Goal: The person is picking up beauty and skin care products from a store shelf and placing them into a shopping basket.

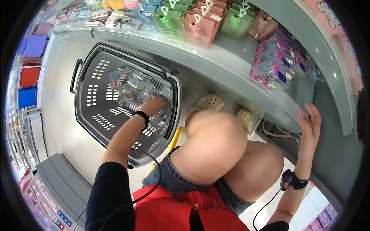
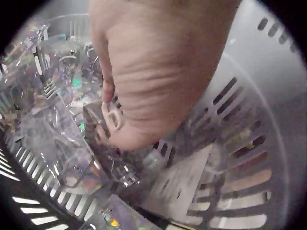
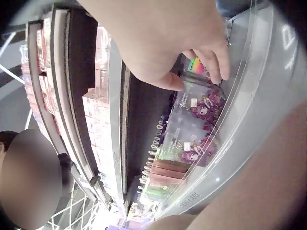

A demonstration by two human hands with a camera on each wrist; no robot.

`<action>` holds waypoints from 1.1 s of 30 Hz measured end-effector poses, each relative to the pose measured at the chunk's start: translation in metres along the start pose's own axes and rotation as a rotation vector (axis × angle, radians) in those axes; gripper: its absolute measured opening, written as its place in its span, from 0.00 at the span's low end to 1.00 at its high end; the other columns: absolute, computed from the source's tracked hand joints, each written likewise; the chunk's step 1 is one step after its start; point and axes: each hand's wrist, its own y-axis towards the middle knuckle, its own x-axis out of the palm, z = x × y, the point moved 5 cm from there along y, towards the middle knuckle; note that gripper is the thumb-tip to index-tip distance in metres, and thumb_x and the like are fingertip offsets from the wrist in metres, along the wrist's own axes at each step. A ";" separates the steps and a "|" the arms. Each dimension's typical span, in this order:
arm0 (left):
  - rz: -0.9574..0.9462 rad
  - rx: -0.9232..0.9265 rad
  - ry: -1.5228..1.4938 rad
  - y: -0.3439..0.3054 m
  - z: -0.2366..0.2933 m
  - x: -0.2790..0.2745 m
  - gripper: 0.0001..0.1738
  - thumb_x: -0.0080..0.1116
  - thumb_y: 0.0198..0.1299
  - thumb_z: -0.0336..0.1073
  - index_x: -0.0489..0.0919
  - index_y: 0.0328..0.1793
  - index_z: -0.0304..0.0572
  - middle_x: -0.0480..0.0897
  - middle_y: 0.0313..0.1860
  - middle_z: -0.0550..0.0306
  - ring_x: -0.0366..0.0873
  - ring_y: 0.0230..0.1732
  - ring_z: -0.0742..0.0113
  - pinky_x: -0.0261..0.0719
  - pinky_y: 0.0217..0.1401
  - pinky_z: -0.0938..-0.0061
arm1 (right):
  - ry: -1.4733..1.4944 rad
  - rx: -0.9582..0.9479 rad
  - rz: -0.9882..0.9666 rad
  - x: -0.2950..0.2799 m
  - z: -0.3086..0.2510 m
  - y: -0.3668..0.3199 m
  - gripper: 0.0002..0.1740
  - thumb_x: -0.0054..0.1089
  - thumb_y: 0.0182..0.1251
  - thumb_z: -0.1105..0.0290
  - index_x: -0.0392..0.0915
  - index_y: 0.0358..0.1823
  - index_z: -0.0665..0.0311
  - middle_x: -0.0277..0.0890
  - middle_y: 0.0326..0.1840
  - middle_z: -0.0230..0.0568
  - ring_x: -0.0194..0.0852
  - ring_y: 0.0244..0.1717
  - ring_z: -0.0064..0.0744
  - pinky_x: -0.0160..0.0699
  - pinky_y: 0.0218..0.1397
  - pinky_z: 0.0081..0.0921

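Note:
In the head view, my left hand (image 1: 153,105) reaches down into a grey shopping basket (image 1: 86,111) among a pile of clear plastic packets (image 1: 133,82). The left wrist view shows my thumb and a finger of that hand closed about a small white loop (image 2: 114,118) on a clear packet (image 2: 91,120); the other fingers are hidden. My right hand (image 1: 310,125) is raised at the shelf edge with its fingers extended and nothing held. Clear pouches with purple printed figures (image 3: 206,108) lie beyond its fingers in the right wrist view.
Green pouches (image 1: 169,23) and pink pouches (image 1: 198,30) with white clips line the shelf (image 1: 227,69) above the basket. More purple-printed pouches (image 1: 273,63) stand to the right. My bent knees (image 1: 217,142) are between the basket and my right arm. A person's head (image 3: 31,177) shows at lower left.

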 end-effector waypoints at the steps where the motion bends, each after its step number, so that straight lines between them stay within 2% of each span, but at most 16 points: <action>1: -0.003 -0.026 0.105 0.004 0.000 0.009 0.19 0.57 0.55 0.31 0.81 0.53 0.58 0.78 0.53 0.62 0.72 0.62 0.59 0.66 0.67 0.58 | 0.006 0.016 -0.018 0.003 -0.003 -0.006 0.29 0.50 0.67 0.73 0.59 0.70 0.67 0.62 0.70 0.51 0.72 0.61 0.41 0.69 0.64 0.33; 5: -0.112 -0.014 0.461 0.016 0.001 0.018 0.11 0.55 0.59 0.38 0.84 0.46 0.63 0.81 0.46 0.69 0.74 0.57 0.68 0.61 0.67 0.62 | 0.006 0.016 -0.078 0.003 -0.007 -0.024 0.30 0.49 0.66 0.73 0.59 0.70 0.67 0.63 0.70 0.52 0.74 0.58 0.39 0.70 0.61 0.32; 7: -0.159 0.020 0.412 0.016 0.002 -0.007 0.10 0.56 0.58 0.37 0.84 0.44 0.61 0.82 0.47 0.67 0.76 0.58 0.66 0.64 0.65 0.61 | 0.002 0.010 -0.078 -0.003 -0.010 -0.026 0.30 0.50 0.66 0.73 0.59 0.70 0.67 0.63 0.70 0.52 0.74 0.58 0.38 0.71 0.61 0.32; 9: -0.222 -0.148 0.346 0.011 -0.004 -0.033 0.11 0.61 0.54 0.38 0.83 0.45 0.58 0.83 0.49 0.62 0.79 0.55 0.64 0.66 0.64 0.61 | -0.001 0.014 -0.079 -0.007 -0.013 -0.030 0.30 0.50 0.66 0.73 0.59 0.70 0.67 0.63 0.69 0.52 0.74 0.57 0.37 0.71 0.61 0.32; 10: 0.017 -0.095 0.176 0.004 -0.016 -0.046 0.23 0.64 0.48 0.37 0.81 0.54 0.49 0.85 0.47 0.55 0.82 0.52 0.56 0.72 0.59 0.60 | -0.011 0.011 -0.062 -0.009 -0.014 -0.029 0.30 0.50 0.66 0.73 0.59 0.70 0.68 0.63 0.69 0.52 0.74 0.57 0.37 0.71 0.60 0.31; 11: 0.019 -0.093 0.179 0.001 -0.026 -0.049 0.23 0.64 0.48 0.37 0.81 0.54 0.49 0.85 0.47 0.55 0.82 0.52 0.56 0.72 0.59 0.60 | -0.019 0.007 -0.044 -0.010 -0.016 -0.028 0.30 0.50 0.66 0.73 0.59 0.70 0.68 0.63 0.69 0.52 0.74 0.56 0.36 0.71 0.60 0.31; 13: 0.036 -0.233 -0.501 -0.017 -0.040 -0.087 0.32 0.65 0.47 0.36 0.74 0.63 0.39 0.85 0.42 0.51 0.83 0.45 0.58 0.77 0.50 0.66 | -0.012 -0.018 -0.041 -0.009 -0.020 -0.028 0.30 0.50 0.66 0.74 0.59 0.70 0.68 0.63 0.69 0.52 0.74 0.56 0.36 0.72 0.59 0.30; 14: 0.034 -0.233 -0.495 -0.029 -0.040 -0.109 0.32 0.65 0.47 0.36 0.74 0.63 0.39 0.85 0.42 0.51 0.83 0.45 0.58 0.77 0.50 0.66 | -0.006 -0.043 -0.041 -0.007 -0.022 -0.029 0.30 0.49 0.65 0.74 0.59 0.70 0.68 0.64 0.69 0.52 0.74 0.56 0.35 0.72 0.59 0.29; 16: 0.043 -0.296 -0.959 -0.054 -0.038 -0.144 0.36 0.64 0.50 0.34 0.68 0.68 0.35 0.82 0.37 0.50 0.81 0.40 0.67 0.76 0.41 0.73 | 0.013 -0.053 -0.050 -0.001 -0.026 -0.030 0.30 0.49 0.65 0.75 0.59 0.70 0.69 0.64 0.69 0.52 0.74 0.56 0.35 0.71 0.59 0.29; 19: 0.175 -0.171 -1.374 -0.093 -0.022 -0.198 0.36 0.63 0.52 0.33 0.67 0.68 0.30 0.78 0.37 0.61 0.75 0.33 0.73 0.73 0.36 0.78 | 0.047 -0.071 -0.072 0.010 -0.036 -0.035 0.30 0.50 0.65 0.76 0.59 0.69 0.69 0.64 0.69 0.52 0.74 0.55 0.34 0.71 0.59 0.29; 21: 0.033 -0.137 -1.515 -0.117 -0.003 -0.236 0.36 0.61 0.51 0.30 0.66 0.68 0.26 0.77 0.41 0.61 0.75 0.37 0.73 0.72 0.38 0.78 | 0.065 -0.080 -0.084 0.018 -0.046 -0.039 0.30 0.50 0.64 0.76 0.59 0.69 0.70 0.64 0.69 0.51 0.74 0.55 0.34 0.71 0.59 0.29; 23: 0.116 -0.025 -1.506 -0.130 0.016 -0.257 0.39 0.59 0.49 0.29 0.63 0.70 0.26 0.78 0.55 0.50 0.76 0.53 0.65 0.72 0.57 0.73 | 0.091 -0.089 -0.148 0.029 -0.057 -0.045 0.30 0.51 0.61 0.77 0.60 0.67 0.70 0.65 0.68 0.50 0.74 0.55 0.34 0.71 0.59 0.28; 27: 0.097 0.144 -1.387 -0.145 0.074 -0.310 0.41 0.65 0.47 0.30 0.64 0.69 0.30 0.77 0.56 0.51 0.76 0.57 0.63 0.70 0.62 0.69 | 0.093 -0.075 -0.298 0.052 -0.074 -0.061 0.31 0.55 0.56 0.79 0.61 0.65 0.70 0.65 0.66 0.50 0.74 0.54 0.33 0.71 0.57 0.28; 29: 0.073 0.177 -1.517 -0.146 0.102 -0.317 0.41 0.73 0.45 0.31 0.66 0.66 0.32 0.78 0.54 0.51 0.76 0.56 0.63 0.71 0.60 0.68 | 0.097 -0.142 -0.477 0.072 -0.083 -0.074 0.36 0.62 0.53 0.78 0.60 0.65 0.70 0.73 0.55 0.47 0.77 0.46 0.28 0.74 0.47 0.24; 31: 0.253 0.412 -1.129 -0.146 0.120 -0.322 0.44 0.81 0.39 0.35 0.67 0.62 0.35 0.78 0.53 0.49 0.77 0.56 0.61 0.72 0.57 0.67 | -0.105 -0.020 -0.641 0.087 -0.103 -0.083 0.42 0.72 0.51 0.72 0.57 0.66 0.70 0.77 0.37 0.39 0.77 0.34 0.23 0.71 0.33 0.21; 33: 0.304 0.634 -1.300 -0.137 0.148 -0.328 0.44 0.84 0.37 0.34 0.65 0.58 0.38 0.77 0.56 0.45 0.77 0.56 0.58 0.76 0.54 0.64 | -0.010 -0.056 -0.699 0.107 -0.105 -0.102 0.44 0.77 0.51 0.63 0.59 0.65 0.70 0.69 0.22 0.30 0.71 0.22 0.22 0.65 0.24 0.21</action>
